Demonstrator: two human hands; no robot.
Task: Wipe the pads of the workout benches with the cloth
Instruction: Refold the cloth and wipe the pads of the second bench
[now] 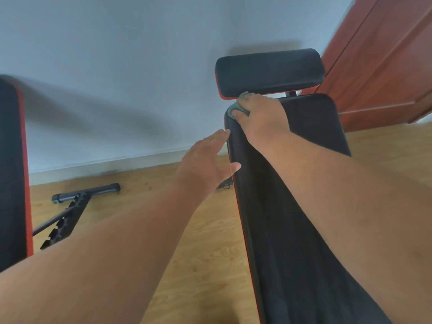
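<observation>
A long black back pad (311, 141) with a red edge runs from the lower right up to the middle. Above it sits a separate black head pad (268, 71). My right hand (261, 118) presses a green cloth (233, 108) onto the top left corner of the back pad, just under the head pad. Most of the cloth is hidden beneath the hand. My left hand (208, 160) is open with fingers spread, touching the left edge of the back pad lower down. A second bench's black and red pad (11, 171) fills the far left.
The second bench's black metal frame and foot bar (86, 192) lie on the wooden floor (198, 242) between the benches. A pale wall (117, 66) stands behind. A reddish-brown door (385, 66) is at the upper right.
</observation>
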